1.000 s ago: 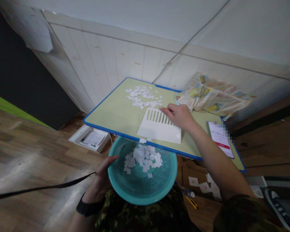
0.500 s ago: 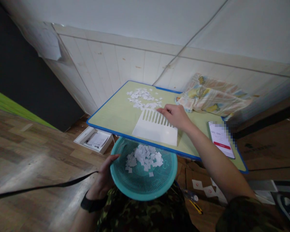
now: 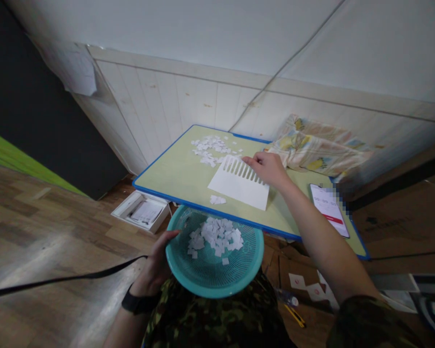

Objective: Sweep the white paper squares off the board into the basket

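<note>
Right hand (image 3: 270, 169): we pinch the scraper near its right end, thumb and fingers brought close together on the slotted part.
Scraper (image 3: 239, 190): white, over the table, its slots on the far side and its plain edge toward us; we cannot tell whether it lies flat.
Left hand (image 3: 157, 263): we grip the basket's left side, thumb over the rim, other fingers mostly hidden.
Basket (image 3: 210, 292): turquoise, just below the table's front edge, with a heap of paper scraps (image 3: 219, 234) inside.
Scraps on the table: a small cluster near the front edge, left of the scraper; a larger spread toward the back, beyond the slots.
Table (image 3: 170, 166): pale green with a blue border, against the wall.
Right end of the table: a phone (image 3: 324, 203), and a patterned cloth (image 3: 311, 145) at the back.
Floor: on our left, a white box (image 3: 161, 221); on our right, a yellow cutter (image 3: 294, 315).
</note>
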`<control>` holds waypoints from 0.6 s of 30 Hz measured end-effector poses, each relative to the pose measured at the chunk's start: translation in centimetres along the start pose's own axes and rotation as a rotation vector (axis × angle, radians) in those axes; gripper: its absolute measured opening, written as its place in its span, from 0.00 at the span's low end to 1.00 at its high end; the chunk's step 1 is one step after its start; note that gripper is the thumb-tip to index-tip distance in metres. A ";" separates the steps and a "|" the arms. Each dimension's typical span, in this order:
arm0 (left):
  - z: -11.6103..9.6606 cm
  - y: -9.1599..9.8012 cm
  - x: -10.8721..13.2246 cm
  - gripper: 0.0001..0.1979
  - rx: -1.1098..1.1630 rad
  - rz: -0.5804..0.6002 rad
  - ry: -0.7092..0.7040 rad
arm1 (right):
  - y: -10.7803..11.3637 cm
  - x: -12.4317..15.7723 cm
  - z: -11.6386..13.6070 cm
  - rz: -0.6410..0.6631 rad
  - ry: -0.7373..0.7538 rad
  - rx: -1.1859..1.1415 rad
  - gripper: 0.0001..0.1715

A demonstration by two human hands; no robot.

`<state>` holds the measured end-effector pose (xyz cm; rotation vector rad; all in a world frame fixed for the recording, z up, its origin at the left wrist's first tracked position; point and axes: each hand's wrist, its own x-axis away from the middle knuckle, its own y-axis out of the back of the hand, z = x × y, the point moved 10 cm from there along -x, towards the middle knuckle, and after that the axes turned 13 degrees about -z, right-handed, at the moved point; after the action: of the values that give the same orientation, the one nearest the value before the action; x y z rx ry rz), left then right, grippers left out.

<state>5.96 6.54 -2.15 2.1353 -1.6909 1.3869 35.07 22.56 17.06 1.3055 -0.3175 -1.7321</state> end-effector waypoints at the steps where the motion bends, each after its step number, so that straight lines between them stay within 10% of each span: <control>1: 0.0 -0.1 0.0 0.06 0.000 0.006 0.001 | 0.2 0.0 0.0 -0.018 -0.004 0.003 0.30; 18: 0.4 -0.5 0.0 0.08 0.003 0.033 0.035 | -0.3 0.3 0.2 0.028 -0.003 -0.034 0.30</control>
<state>6.55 6.53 -2.14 2.0813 -1.7199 1.4272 34.73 22.38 16.78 1.2688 -0.3052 -1.7095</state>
